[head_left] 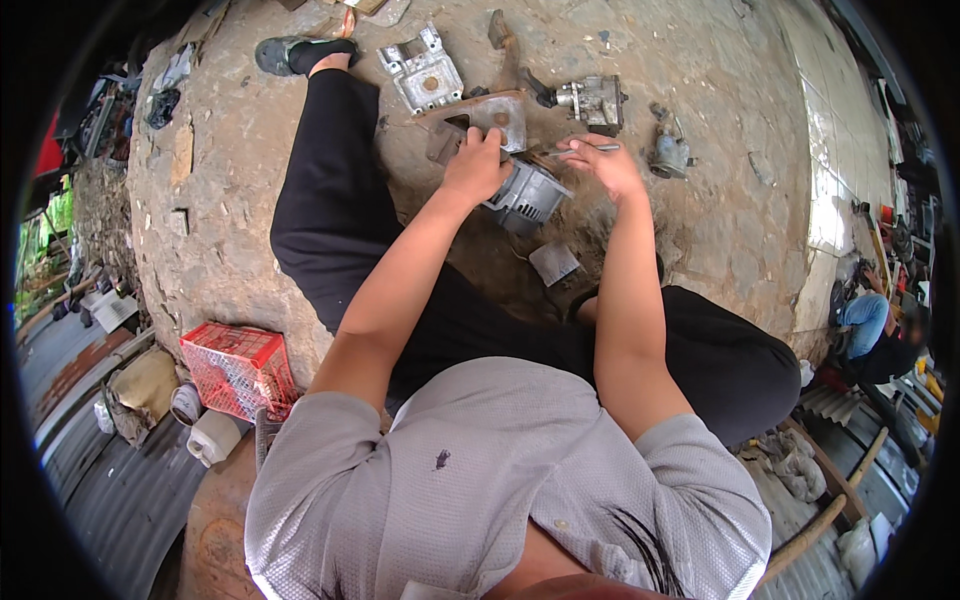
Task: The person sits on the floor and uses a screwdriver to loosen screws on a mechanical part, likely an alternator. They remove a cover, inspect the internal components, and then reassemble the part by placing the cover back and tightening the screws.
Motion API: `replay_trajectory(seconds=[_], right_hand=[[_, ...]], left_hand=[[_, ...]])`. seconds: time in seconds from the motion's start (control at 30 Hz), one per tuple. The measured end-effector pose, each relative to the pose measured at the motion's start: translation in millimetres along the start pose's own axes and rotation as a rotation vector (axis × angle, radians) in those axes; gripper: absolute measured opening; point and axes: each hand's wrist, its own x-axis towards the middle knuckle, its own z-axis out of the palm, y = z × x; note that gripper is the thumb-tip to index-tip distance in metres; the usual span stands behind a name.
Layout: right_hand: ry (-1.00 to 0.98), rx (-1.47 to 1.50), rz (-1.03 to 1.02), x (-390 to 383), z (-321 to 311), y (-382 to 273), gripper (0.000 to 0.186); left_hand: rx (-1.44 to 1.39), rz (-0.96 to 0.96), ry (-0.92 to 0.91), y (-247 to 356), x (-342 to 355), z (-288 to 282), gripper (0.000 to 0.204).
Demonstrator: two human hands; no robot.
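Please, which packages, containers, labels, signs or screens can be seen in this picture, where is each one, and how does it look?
No signs, screens or readable labels show; only containers.
Red plastic crate: lower left, at the edge of the stone ground; boxy, mesh walls.
White jug: just below the crate; squat, lying tilted.
Round tin: left of the crate; pale, open top.
Tan sack: further left; soft, bulging.

Outdoor repair yard; engine parts (592,100) on dirt ground (720,150)
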Motion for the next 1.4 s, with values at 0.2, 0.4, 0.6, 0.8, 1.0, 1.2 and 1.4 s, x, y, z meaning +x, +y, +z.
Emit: replay_trajectory(seconds=[0.2,0.4,0.6,0.8,1.0,1.2,1.4], right_hand=[[0.107,-1.061,0.124,-2,-19,1,0.039],[0.102,-0.496,0.094,-7,-10,-11,0.042],[0.068,-0.412,0.042,-5,9,1,0.045],[0.146,-0.627,0.058,7,-25,18,0.04],[0.098,-0.516,0.079,-5,1,1,0.038],[0.132,-0.493,-0.045,7,-10,16,0.037],[0.132,-0.62,0.052,8,-11,22,0.035]], left_hand=[[0.012,-0.001,0.013,2,2,3,0.046],[-0.014,0.016,0.023,-2,4,5,0.045],[-0.013,-0.002,0.018,-1,3,-1,0.045],[-0.002,0.001,-0.027,-5,8,6,0.055],[-0.006,-0.019,-0.047,-6,7,2,0.055],[0.001,-0.021,-0.061,-1,7,1,0.055],[-0.015,-0.005,-0.018,0,6,2,0.046]])
